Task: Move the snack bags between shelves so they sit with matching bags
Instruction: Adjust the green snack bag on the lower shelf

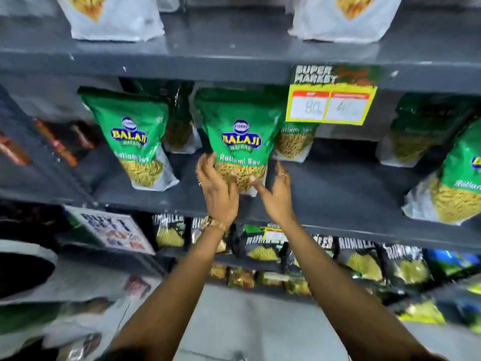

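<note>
Even bright light; edges blurred, wide-angle bending; centre sharper.

Dark grey middle shelf point(338, 183): green snack bags standing upright, one at left point(135, 142), one at centre point(240, 142), one at far right point(458, 183), more behind. Yellow price tag point(330, 104) fixed to upper shelf point(208, 58) edge; two white bags point(112, 19) on top. Lower shelf point(364, 238): row of black bags point(359, 259).
</note>
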`<state>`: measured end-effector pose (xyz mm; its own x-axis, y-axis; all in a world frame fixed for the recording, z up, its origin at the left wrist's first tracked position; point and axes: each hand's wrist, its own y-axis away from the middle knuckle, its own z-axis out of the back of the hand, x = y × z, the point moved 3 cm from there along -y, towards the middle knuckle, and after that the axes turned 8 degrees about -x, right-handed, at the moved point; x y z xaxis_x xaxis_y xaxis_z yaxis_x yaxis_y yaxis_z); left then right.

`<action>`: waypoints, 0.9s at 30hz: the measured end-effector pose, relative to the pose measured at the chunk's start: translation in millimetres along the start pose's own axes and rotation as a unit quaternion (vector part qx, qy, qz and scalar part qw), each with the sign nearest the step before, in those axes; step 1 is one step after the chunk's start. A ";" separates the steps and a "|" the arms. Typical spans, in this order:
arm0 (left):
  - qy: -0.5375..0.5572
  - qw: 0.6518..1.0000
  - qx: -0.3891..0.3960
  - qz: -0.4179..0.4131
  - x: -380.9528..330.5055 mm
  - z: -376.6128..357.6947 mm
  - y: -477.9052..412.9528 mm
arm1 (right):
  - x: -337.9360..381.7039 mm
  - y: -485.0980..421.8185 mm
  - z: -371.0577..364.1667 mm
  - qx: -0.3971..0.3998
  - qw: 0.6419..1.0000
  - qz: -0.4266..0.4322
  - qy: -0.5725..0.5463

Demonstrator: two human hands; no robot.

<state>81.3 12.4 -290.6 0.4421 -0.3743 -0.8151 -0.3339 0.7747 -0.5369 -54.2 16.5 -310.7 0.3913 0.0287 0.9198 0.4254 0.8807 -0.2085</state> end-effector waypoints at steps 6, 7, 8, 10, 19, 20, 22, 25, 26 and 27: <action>0.039 0.973 0.125 0.191 55.6 -20.9 0.3 | -45.1 -23.4 -52.4 -0.014 0.996 -0.089 -0.024; 0.062 0.965 0.132 0.220 63.3 -25.5 0.0 | -52.4 -26.0 -56.9 -0.023 0.995 -0.095 -0.022; 0.072 0.962 0.122 0.233 72.7 -28.1 -0.3 | -50.1 -25.0 -56.3 -0.030 0.994 -0.102 -0.018; 0.053 0.967 0.111 0.222 87.4 -32.3 -1.5 | -43.9 -23.8 -50.1 -0.040 0.993 -0.107 -0.018; -0.007 0.965 0.167 0.204 56.1 -69.3 41.1 | -64.0 -6.9 30.1 -0.060 0.993 -0.105 -0.002; -0.008 0.963 0.176 0.201 48.2 -76.1 47.0 | -67.4 -5.3 41.4 -0.071 0.991 -0.109 -0.003; -0.010 0.963 0.194 0.187 33.9 -88.7 57.2 | -72.4 -4.0 61.7 -0.088 0.990 -0.112 -0.004; -0.011 0.964 0.201 0.172 24.8 -100.8 63.6 | -76.6 -5.2 80.0 -0.081 0.989 -0.120 -0.006; -0.013 0.964 0.204 0.170 22.5 -102.2 64.6 | -78.7 -6.4 83.1 -0.076 0.990 -0.120 -0.008; -0.015 0.964 0.207 0.166 21.0 -103.7 64.6 | -76.6 -6.2 85.9 -0.072 0.990 -0.123 -0.002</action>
<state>-17.3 1.8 -365.0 0.3944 -0.0601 -0.9170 -0.1033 0.9886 -0.1093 -156.8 49.5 -351.3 0.2581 -0.1759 0.9500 0.6201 0.7842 -0.0232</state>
